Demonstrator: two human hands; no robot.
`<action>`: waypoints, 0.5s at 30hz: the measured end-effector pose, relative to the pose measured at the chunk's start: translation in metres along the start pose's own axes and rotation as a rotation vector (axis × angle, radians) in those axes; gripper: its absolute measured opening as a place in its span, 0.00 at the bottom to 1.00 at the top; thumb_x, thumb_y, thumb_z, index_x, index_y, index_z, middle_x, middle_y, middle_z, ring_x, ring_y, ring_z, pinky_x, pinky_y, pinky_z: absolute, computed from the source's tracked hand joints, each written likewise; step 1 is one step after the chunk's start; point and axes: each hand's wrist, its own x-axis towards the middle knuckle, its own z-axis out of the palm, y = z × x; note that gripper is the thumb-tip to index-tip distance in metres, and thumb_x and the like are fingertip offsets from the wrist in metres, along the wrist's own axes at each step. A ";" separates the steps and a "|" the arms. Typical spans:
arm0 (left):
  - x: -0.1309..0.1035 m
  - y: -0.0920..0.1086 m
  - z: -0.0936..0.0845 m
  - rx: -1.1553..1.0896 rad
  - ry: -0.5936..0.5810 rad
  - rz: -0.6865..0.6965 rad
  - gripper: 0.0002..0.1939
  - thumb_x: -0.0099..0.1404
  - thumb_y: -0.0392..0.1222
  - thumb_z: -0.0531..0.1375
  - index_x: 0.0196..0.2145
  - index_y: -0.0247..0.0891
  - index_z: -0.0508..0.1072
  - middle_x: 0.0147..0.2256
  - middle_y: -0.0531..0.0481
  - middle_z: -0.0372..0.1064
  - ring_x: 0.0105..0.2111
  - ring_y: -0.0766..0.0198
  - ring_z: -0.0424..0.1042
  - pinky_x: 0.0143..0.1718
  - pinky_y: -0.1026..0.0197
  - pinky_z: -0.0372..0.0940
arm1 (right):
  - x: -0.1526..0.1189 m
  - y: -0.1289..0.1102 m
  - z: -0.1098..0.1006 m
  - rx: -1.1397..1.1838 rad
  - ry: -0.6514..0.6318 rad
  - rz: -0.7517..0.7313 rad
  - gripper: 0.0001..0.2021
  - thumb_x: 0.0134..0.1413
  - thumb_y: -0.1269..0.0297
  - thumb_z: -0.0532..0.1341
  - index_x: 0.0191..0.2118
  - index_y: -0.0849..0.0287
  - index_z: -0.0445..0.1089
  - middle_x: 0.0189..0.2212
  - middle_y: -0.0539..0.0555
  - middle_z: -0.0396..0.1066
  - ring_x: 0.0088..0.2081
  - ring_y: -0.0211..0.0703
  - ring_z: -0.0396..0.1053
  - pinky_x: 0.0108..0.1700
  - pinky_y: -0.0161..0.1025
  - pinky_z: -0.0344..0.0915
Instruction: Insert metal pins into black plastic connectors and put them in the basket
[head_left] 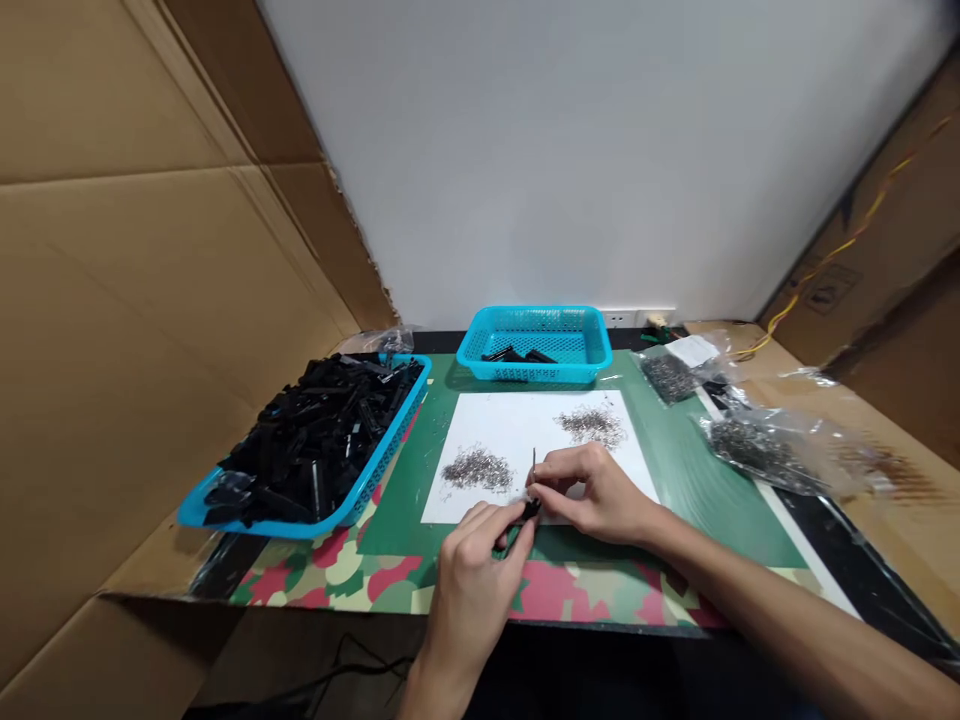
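Note:
Near the front edge of the white sheet, my left hand [480, 560] is closed on a black plastic part [532, 508], pinched between thumb and fingers. Most of that part is hidden by the fingers. Just to its right, my right hand [589, 490] pinches a thin metal rod [534, 462] that stands upright above the fingers; its lower end meets the black part's area, and whether they touch is hidden. Two piles of tiny metal pieces lie on the white sheet [525, 410]: a left pile [478, 470] and a right pile [591, 426].
A blue basket [375, 470] heaped with black plastic parts [322, 430] stands at the left. Behind the sheet, another blue basket [534, 372] holds a few black parts. Clear bags [757, 445] of small metal pieces lie right. Cardboard walls [172, 300] flank the table.

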 end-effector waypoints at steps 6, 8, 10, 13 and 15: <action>0.010 0.001 -0.007 0.002 0.126 0.046 0.09 0.71 0.37 0.63 0.49 0.38 0.79 0.36 0.48 0.79 0.30 0.63 0.74 0.36 0.61 0.72 | 0.009 0.017 -0.037 -0.080 0.388 0.047 0.08 0.64 0.63 0.61 0.39 0.60 0.76 0.29 0.52 0.74 0.28 0.39 0.67 0.32 0.36 0.64; 0.026 -0.003 -0.013 0.023 0.162 0.058 0.10 0.71 0.38 0.63 0.49 0.38 0.80 0.38 0.47 0.81 0.29 0.63 0.76 0.34 0.61 0.72 | 0.008 0.022 -0.045 -0.191 0.287 0.023 0.08 0.63 0.66 0.61 0.42 0.60 0.77 0.29 0.51 0.73 0.28 0.38 0.67 0.33 0.35 0.63; 0.051 -0.008 -0.022 0.084 0.193 0.042 0.10 0.71 0.40 0.64 0.48 0.39 0.81 0.39 0.46 0.82 0.30 0.61 0.78 0.35 0.60 0.73 | 0.005 0.025 -0.046 -0.298 0.167 0.030 0.09 0.62 0.70 0.60 0.44 0.60 0.77 0.28 0.50 0.72 0.28 0.38 0.66 0.33 0.35 0.61; 0.099 -0.015 -0.034 0.239 0.231 -0.028 0.12 0.70 0.43 0.64 0.48 0.41 0.83 0.40 0.45 0.83 0.29 0.58 0.78 0.35 0.57 0.73 | 0.003 0.025 -0.040 -0.515 -0.003 0.019 0.07 0.61 0.74 0.60 0.39 0.59 0.76 0.30 0.51 0.72 0.30 0.39 0.65 0.33 0.36 0.56; 0.132 -0.015 -0.037 0.372 0.205 -0.110 0.14 0.72 0.46 0.63 0.50 0.40 0.83 0.39 0.44 0.84 0.32 0.54 0.80 0.37 0.54 0.73 | 0.002 0.023 -0.036 -0.629 -0.080 -0.017 0.07 0.61 0.75 0.60 0.37 0.59 0.75 0.31 0.52 0.71 0.30 0.38 0.64 0.33 0.37 0.52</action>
